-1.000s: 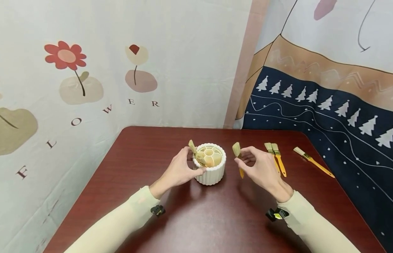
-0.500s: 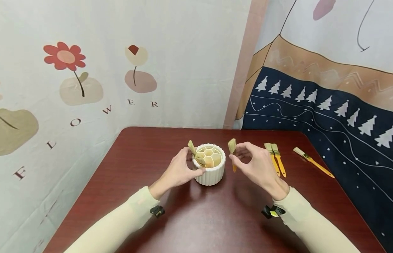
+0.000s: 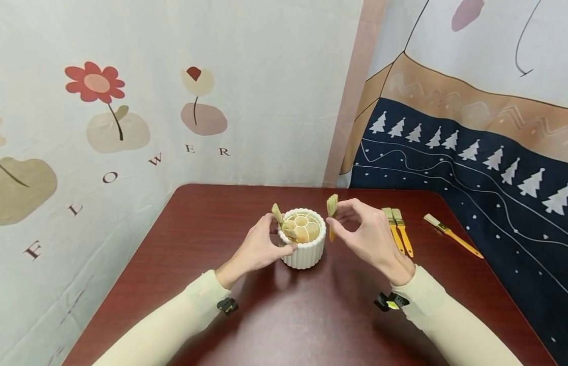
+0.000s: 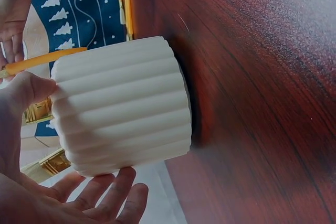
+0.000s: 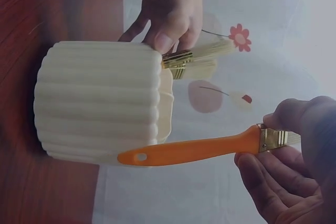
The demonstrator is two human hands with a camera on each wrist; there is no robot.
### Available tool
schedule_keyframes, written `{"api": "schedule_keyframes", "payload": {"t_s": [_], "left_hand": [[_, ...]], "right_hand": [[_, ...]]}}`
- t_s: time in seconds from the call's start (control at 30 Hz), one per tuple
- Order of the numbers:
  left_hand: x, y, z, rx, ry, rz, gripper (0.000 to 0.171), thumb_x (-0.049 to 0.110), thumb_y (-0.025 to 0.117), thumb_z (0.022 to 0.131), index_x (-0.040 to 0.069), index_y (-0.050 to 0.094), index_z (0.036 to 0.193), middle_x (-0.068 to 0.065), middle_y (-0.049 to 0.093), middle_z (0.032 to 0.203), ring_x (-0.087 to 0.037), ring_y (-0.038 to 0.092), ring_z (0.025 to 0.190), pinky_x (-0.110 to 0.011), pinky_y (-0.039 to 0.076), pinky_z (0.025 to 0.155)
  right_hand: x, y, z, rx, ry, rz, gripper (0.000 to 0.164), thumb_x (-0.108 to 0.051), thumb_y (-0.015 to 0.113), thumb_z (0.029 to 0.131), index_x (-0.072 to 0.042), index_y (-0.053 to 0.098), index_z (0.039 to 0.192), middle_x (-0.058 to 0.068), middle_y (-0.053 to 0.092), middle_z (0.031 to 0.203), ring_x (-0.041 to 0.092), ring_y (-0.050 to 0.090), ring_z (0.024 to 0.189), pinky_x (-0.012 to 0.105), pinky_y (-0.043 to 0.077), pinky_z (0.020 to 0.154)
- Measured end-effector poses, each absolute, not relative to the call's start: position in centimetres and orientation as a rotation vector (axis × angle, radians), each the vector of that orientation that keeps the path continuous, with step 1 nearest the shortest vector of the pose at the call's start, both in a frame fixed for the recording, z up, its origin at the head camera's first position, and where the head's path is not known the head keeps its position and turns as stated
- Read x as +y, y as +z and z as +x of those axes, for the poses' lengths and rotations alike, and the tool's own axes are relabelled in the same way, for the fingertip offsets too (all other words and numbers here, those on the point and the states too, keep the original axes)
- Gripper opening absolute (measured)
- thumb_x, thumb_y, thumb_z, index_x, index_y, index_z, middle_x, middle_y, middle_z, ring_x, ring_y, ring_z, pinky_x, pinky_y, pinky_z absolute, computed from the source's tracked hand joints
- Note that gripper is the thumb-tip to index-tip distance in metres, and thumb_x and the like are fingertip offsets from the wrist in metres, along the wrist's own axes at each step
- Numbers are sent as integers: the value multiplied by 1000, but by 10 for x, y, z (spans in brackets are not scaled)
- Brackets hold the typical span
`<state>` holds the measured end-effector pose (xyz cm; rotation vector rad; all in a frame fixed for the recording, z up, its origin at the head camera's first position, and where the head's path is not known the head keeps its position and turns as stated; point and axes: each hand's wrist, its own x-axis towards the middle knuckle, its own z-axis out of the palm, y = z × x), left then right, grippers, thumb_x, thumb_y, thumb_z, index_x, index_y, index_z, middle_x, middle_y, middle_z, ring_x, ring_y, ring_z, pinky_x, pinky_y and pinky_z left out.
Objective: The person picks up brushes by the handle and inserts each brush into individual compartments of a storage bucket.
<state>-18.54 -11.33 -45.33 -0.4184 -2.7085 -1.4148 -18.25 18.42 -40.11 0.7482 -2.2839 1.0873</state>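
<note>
Still gripping the white pot (image 3: 303, 257) from 9 o'clock with the left hand (image 3: 258, 246), beside two brushes (image 3: 277, 212) leaning at its rim (image 3: 322, 226). Just brought the raised brush (image 3: 332, 205) leftward and higher, pinched by its metal band (image 5: 273, 138) in the right hand (image 3: 372, 236), near the pot's 2 o'clock edge: closer to the compartments (image 3: 302, 221), but probably blocked by the rim, given the low handle tip (image 5: 126, 158). Beyond, toward 3 o'clock, find paired brushes (image 3: 405, 236), then a lone brush (image 3: 456, 238).

2 brushes (image 5: 210, 51) in holder (image 3: 303, 256), 3 loose brushes (image 3: 405, 237) at right, table (image 3: 288, 325) beneath
</note>
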Motion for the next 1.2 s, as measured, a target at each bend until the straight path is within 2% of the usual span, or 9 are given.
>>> {"api": "schedule_keyframes", "payload": {"t_s": [0.27,0.37,0.63,1.0,1.2], "left_hand": [[-113,-451,-185,-2730,-1407,-407,75,29,99,87,6,60,147,-16,76,146,-35,79,135,-57,63,117],[-113,-450,-185,-2729,-1401,-407,76,30,99,87,6,60,148,-15,75,148,-34,79,135,-56,63,116],[-114,-449,-185,-2730,-1411,-413,77,29,99,87,4,59,149,-16,75,148,-36,78,135,-57,64,115],[-115,-452,-184,-2727,-1432,-418,77,28,99,87,4,59,149,-17,76,147,-38,79,134,-60,63,115],[-114,-451,-186,-2724,-1434,-415,76,28,99,87,4,60,147,-16,75,146,-36,79,134,-57,65,114]], "right_hand": [[179,-393,-180,-2219,1117,803,35,-6,97,94,-7,80,124,4,88,110,14,85,91,13,65,92],[176,-391,-181,-2190,1134,826,35,-4,96,94,-6,79,125,5,88,112,15,85,91,11,63,93],[170,-390,-182,-2108,1162,891,36,0,96,93,-2,79,124,9,87,112,17,85,89,14,65,94],[164,-394,-183,-2074,1199,900,37,0,96,93,-3,79,125,8,87,109,15,84,88,15,66,95],[161,-403,-186,-2100,1181,904,40,3,97,91,-3,78,125,7,87,109,16,84,89,22,69,92]]}}
